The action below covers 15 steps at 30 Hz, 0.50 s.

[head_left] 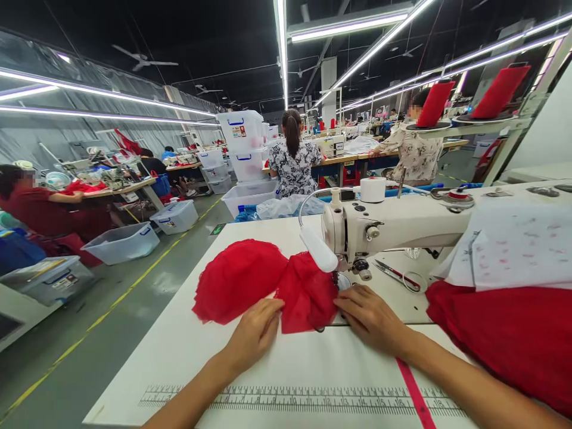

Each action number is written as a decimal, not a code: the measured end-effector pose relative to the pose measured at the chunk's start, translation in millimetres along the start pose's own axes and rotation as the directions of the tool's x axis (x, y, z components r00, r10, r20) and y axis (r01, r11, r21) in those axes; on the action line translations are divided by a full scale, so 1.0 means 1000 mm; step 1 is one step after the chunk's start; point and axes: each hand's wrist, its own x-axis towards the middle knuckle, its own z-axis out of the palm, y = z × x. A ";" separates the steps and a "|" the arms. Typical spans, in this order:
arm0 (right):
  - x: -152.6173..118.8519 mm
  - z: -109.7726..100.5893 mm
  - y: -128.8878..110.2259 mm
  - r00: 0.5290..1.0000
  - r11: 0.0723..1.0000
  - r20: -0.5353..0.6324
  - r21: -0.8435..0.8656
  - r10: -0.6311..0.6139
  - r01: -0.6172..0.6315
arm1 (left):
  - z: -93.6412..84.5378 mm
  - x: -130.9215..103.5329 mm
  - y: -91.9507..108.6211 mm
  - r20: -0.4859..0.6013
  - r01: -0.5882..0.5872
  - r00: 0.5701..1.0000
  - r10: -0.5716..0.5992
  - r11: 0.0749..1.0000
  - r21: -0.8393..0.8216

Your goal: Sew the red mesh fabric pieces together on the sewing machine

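A piece of sheer red fabric [308, 298] lies on the white sewing table, partly beneath the head of the sewing machine [397, 214]. More of the red fabric bunches into a rounded heap to the left. My left hand [257, 328] pinches the fabric's left edge, thumb and fingers together. On the other side, my right hand [369, 313] has its fingertips closed on the right edge, close to the presser foot. The machine's white lamp [319, 247] hides part of the needle area.
Scissors [397, 274] rest on the machine bed. At right, a red fabric pile [504, 345] lies under white paper [521, 244]. A printed ruler [313, 400] runs along the front edge, crossed by a red strip [415, 393]. Other people sit at machines beyond, among plastic bins [120, 243].
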 end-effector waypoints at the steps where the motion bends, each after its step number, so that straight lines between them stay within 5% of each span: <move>1: 0.000 0.000 -0.002 1.000 1.000 0.011 0.010 -0.028 0.028 | -0.001 -0.003 0.004 0.022 -0.032 0.999 0.031 0.999 0.029; 4: -0.001 -0.002 -0.007 0.994 0.994 0.029 0.031 -0.104 0.103 | -0.006 -0.013 0.014 0.038 -0.103 0.994 0.100 0.991 0.085; 9: 0.001 -0.008 -0.016 0.984 0.987 0.082 0.063 -0.156 0.151 | -0.008 -0.020 0.012 -0.130 -0.066 0.988 0.079 0.992 0.108; 15: 0.014 -0.005 -0.045 0.944 0.987 0.297 0.119 -0.141 0.110 | 0.005 -0.003 0.011 0.149 -0.245 0.966 0.212 0.936 0.253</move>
